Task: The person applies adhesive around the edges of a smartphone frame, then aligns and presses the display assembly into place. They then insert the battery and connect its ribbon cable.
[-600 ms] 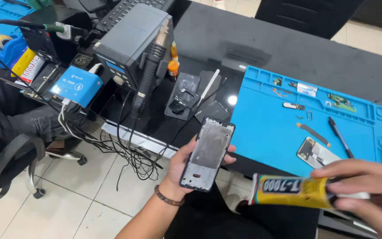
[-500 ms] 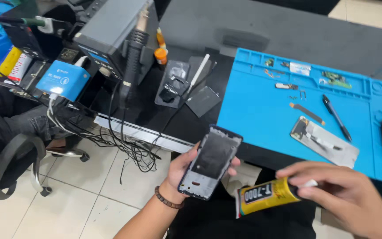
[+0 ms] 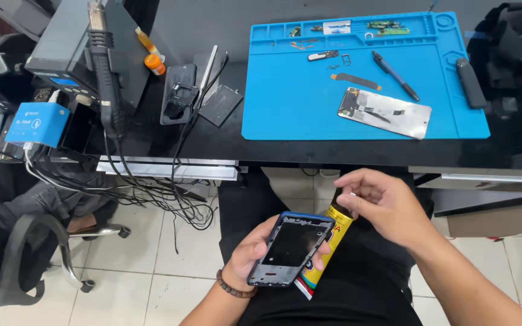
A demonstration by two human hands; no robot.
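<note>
At the far left a small blue box point(image 3: 36, 124) sits among tangled cables point(image 3: 152, 193), beside a grey station point(image 3: 70, 57) with a black hot-air handle point(image 3: 105, 78) hanging down its front. Further right on the black surface point(image 3: 212, 24) lie a small orange-capped bottle point(image 3: 154, 64) and a dark phone part point(image 3: 179, 93). The blue work mat point(image 3: 291, 102) carries small parts, a pen point(image 3: 395, 75), a dark tool point(image 3: 470, 83) and a silvery phone screen panel point(image 3: 384, 112). Nothing stands between the hands, which are below the surface edge, over the person's lap. The left hand point(image 3: 260, 247) grips a blue phone frame point(image 3: 292, 247) from beneath, inner side up. Just right, touching the frame, a yellow glue tube point(image 3: 326, 253) slants upward; the right hand point(image 3: 382, 205) pinches its top end with curled fingers.
</note>
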